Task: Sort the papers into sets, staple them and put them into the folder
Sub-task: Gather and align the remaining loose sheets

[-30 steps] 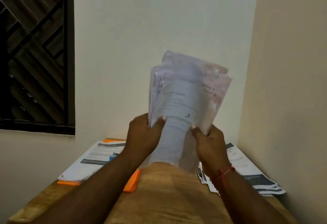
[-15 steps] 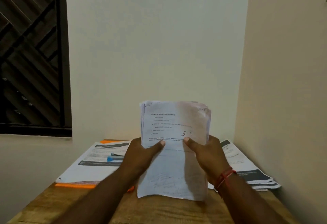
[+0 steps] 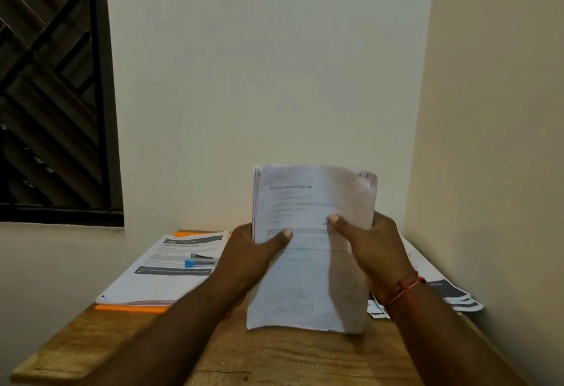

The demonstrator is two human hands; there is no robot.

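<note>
I cannot read the blurred print on the white printed paper stack (image 3: 308, 288), gripped by fingers (image 3: 279, 239) of left hand (image 3: 247, 260) and right hand (image 3: 377, 251), still upright on the brown wooden table (image 3: 274, 361).

Left of the stack (image 3: 308, 288), the stapler (image 3: 200, 260) lies on papers (image 3: 158, 282) atop folder (image 3: 128, 308).
</note>
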